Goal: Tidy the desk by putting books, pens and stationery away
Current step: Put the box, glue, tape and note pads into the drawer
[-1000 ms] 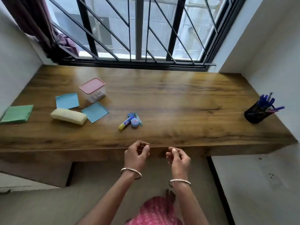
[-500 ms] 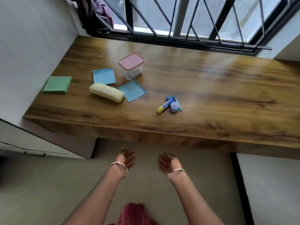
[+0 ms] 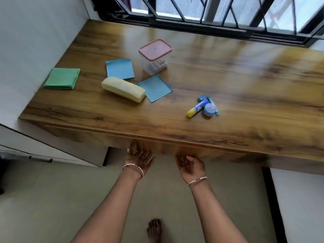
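On the wooden desk point(image 3: 245, 106) lie a yellow pencil case point(image 3: 123, 89), two blue sticky-note pads point(image 3: 120, 68) point(image 3: 155, 88), a green pad point(image 3: 61, 78) at the far left, and a clear box with a pink lid point(image 3: 155, 56). A glue stick point(image 3: 197, 108), a round blue tin point(image 3: 209, 109), a sharpener point(image 3: 202, 98) and a teal pen lie clustered near the front. My left hand point(image 3: 139, 157) and my right hand point(image 3: 190, 165) hang palm-up below the desk's front edge, fingers relaxed, holding nothing.
A barred window point(image 3: 219, 13) runs along the back of the desk. A white wall point(image 3: 35, 32) borders the left side. White cabinets point(image 3: 43, 151) stand at lower left. My bare foot point(image 3: 154, 230) rests on the tiled floor.
The view has swung left and closer to the desk; the pen holder at the right is out of frame. Both hands dropped from the desk's edge, uncurled, and now reach up toward it.
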`<state>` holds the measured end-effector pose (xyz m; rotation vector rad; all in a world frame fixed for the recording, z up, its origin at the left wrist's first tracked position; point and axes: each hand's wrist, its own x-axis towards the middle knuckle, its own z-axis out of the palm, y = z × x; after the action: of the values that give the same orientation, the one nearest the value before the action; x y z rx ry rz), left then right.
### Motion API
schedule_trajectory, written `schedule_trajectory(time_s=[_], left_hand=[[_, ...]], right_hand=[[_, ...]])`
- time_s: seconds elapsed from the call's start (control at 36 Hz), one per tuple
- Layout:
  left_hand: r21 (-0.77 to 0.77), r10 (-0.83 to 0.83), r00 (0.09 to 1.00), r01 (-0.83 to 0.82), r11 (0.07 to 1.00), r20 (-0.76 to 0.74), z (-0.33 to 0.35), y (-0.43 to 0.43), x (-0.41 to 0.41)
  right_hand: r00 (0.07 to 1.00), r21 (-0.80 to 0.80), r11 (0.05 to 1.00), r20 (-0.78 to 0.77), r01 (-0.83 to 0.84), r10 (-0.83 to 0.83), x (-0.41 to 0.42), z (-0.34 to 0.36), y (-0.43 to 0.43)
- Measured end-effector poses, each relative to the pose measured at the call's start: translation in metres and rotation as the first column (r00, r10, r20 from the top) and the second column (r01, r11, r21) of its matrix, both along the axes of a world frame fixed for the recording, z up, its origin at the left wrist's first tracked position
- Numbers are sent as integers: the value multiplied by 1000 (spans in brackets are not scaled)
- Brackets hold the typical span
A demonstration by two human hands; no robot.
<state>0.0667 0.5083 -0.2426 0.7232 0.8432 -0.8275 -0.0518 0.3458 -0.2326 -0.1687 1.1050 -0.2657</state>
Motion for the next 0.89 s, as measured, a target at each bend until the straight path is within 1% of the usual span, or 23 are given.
schedule_trajectory(time_s=[0.03,0.08,0.14,0.22,0.31,0.42,0.56,0.64,0.72,0.78,0.83,0.89], left_hand=[[17,2,1000,-2,1000,13,0,2,-4],[-11,18,1000,-18,1000,2,0,8,-12],[-3,-7,1000,7,1000,-2,3,15,-25],[37,-4,1000,4,999,2,7,34,-49],[17,-21,999,22,1000,-30,3,57,-71],[-11,-37,998,37,999,-52,3,83,-102],[-15,-101,992,100,995,-81,29,104,-139],[-22,-138,987,137,990,-79,46,117,-159],[58,-163,984,167,984,-66,57,129,-180],[129,-200,978,205,970,-52,68,135,-193],[200,-248,968,249,947,-33,84,140,-205],[267,-323,946,311,912,3,102,143,-215]], right_hand=[[1000,-6,1000,-6,-3,3,-3,-1,2],[1000,-9,1000,-13,-10,9,-13,-2,9],[1000,-7,1000,-17,-22,22,-25,-3,18],[999,-3,999,-21,-34,33,-47,-2,34],[999,7,999,-32,-38,38,-71,2,52],[994,14,999,-94,-52,53,-104,9,74],[986,26,997,-143,-77,80,-139,19,96],[979,36,992,-157,-125,129,-158,26,108],[968,16,981,-158,-194,194,-174,37,119],[951,-9,962,-154,-272,267,-186,48,127],[930,-20,937,-126,-350,344,-198,65,134],[882,-42,886,-128,-463,455,-209,86,142]])
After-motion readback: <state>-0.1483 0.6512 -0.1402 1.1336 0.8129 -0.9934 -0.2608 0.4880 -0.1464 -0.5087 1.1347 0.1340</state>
